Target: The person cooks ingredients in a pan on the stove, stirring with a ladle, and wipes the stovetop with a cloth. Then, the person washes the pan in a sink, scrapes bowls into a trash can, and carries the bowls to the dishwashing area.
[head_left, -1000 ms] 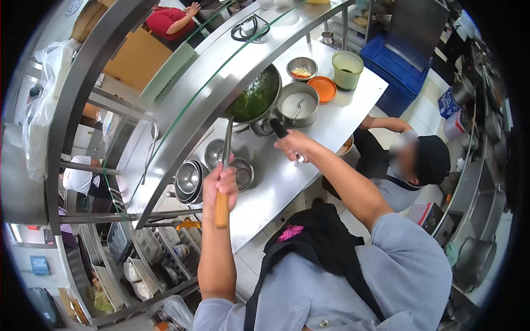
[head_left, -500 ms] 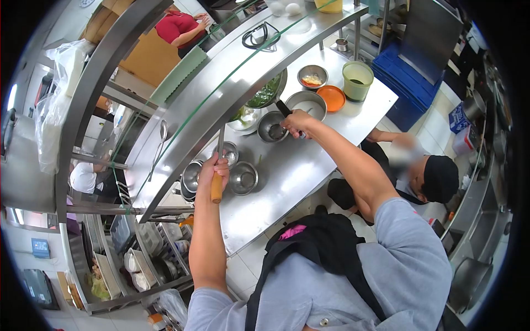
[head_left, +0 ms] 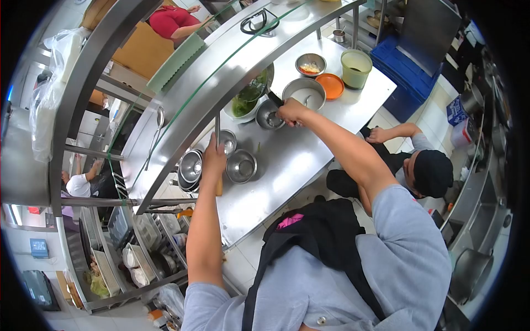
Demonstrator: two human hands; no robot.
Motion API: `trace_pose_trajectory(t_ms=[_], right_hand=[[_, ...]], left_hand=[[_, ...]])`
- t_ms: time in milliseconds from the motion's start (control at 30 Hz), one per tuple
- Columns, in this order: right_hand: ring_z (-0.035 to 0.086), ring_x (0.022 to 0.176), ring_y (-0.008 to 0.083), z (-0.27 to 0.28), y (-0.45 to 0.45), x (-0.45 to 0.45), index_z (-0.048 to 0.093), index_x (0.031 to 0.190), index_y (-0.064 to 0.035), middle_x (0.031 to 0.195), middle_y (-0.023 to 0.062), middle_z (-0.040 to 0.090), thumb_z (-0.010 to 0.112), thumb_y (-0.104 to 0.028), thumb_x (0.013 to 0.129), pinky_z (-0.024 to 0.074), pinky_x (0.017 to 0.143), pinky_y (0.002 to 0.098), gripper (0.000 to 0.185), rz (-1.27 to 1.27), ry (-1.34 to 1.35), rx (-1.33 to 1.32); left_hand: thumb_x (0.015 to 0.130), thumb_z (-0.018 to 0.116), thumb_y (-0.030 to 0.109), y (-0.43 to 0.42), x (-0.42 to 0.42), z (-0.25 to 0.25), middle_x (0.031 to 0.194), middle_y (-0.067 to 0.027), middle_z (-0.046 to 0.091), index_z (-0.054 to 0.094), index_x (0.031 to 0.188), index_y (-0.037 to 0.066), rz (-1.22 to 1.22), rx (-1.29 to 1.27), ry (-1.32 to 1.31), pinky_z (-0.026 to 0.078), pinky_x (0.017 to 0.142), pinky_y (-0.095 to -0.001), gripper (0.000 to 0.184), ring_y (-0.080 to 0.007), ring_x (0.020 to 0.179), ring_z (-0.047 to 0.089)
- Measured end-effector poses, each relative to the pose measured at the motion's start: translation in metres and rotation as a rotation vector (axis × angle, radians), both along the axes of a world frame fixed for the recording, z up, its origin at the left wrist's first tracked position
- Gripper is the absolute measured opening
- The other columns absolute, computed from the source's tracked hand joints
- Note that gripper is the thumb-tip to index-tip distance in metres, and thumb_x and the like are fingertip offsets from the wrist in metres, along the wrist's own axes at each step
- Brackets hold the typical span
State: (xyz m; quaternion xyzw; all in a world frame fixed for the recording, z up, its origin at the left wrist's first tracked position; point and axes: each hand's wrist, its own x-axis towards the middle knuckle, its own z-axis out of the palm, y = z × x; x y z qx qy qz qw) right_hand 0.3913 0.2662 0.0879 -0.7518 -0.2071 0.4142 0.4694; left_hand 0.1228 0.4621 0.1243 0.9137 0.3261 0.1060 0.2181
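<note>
My right hand (head_left: 291,112) is closed around the black handle of a frying pan (head_left: 270,77) holding green leaves (head_left: 255,88). The pan tilts over a white bowl (head_left: 238,115), and leafy greens hang down into it. My left hand (head_left: 214,159) grips a wooden-handled metal utensil (head_left: 220,186); its far end is hidden behind the overhead shelf. Beneath my right hand is a steel bowl (head_left: 268,117), with a wider steel pan (head_left: 313,98) beside it. Close to my left hand stand small steel bowls (head_left: 241,166).
On the steel table (head_left: 276,176) are an orange plate (head_left: 331,86), a green container (head_left: 356,69) and a bowl of chopped food (head_left: 311,65). A metal shelf (head_left: 193,99) crosses above. A co-worker in a black cap (head_left: 433,172) is low at the right.
The pan has tipped further, and more greens now show in the white bowl. My left hand has shifted up along the utensil, covering more of its wooden handle.
</note>
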Motion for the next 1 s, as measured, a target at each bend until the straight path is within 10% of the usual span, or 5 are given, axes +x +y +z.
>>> trace_pose_trajectory(t_ms=[133, 500, 567, 1000], right_hand=[[0.048, 0.037, 0.0198, 0.005, 0.003, -0.011, 0.056, 0.060, -0.0015, 0.048, 0.0087, 0.052, 0.060, -0.012, 0.078, 0.0283, 0.034, 0.0400, 0.022, -0.036, -0.030, 0.003], [0.059, 0.044, 0.0288, 0.002, 0.008, -0.008, 0.063, 0.074, 0.0041, 0.051, 0.0161, 0.058, 0.055, -0.010, 0.075, 0.0469, 0.044, 0.0441, 0.016, 0.029, -0.288, -0.012], [0.063, 0.047, 0.0320, 0.005, 0.013, -0.005, 0.065, 0.078, 0.0062, 0.053, 0.0188, 0.060, 0.055, -0.011, 0.075, 0.0506, 0.048, 0.0448, 0.020, 0.058, -0.366, -0.021], [0.069, 0.088, 0.0415, -0.002, 0.009, -0.001, 0.068, 0.098, 0.0077, 0.091, 0.0300, 0.069, 0.062, -0.019, 0.078, 0.0544, 0.081, 0.0456, 0.033, 0.087, -0.678, -0.070]], left_hand=[[0.098, 0.054, 0.028, -0.005, 0.038, 0.022, 0.104, -0.0307, 0.067, 0.039, 0.152, 0.014, 0.029, 0.140, 0.164, 0.050, 0.085, -0.0557, 0.058, -0.0499, 0.097, 0.064], [0.097, 0.055, 0.028, 0.033, 0.036, -0.030, 0.104, -0.0291, 0.069, 0.043, 0.150, 0.012, -0.038, 0.192, 0.000, 0.053, 0.082, -0.0536, 0.056, -0.0477, 0.094, 0.067], [0.097, 0.057, 0.029, 0.029, 0.024, -0.035, 0.109, -0.0283, 0.068, 0.044, 0.150, 0.012, 0.009, -0.110, -0.046, 0.053, 0.086, -0.0496, 0.057, -0.0463, 0.099, 0.067], [0.096, 0.058, 0.019, -0.004, -0.027, 0.014, 0.105, -0.0203, 0.069, 0.041, 0.151, 0.017, -0.136, 0.313, 0.266, 0.053, 0.078, -0.0488, 0.057, -0.0395, 0.095, 0.067]])
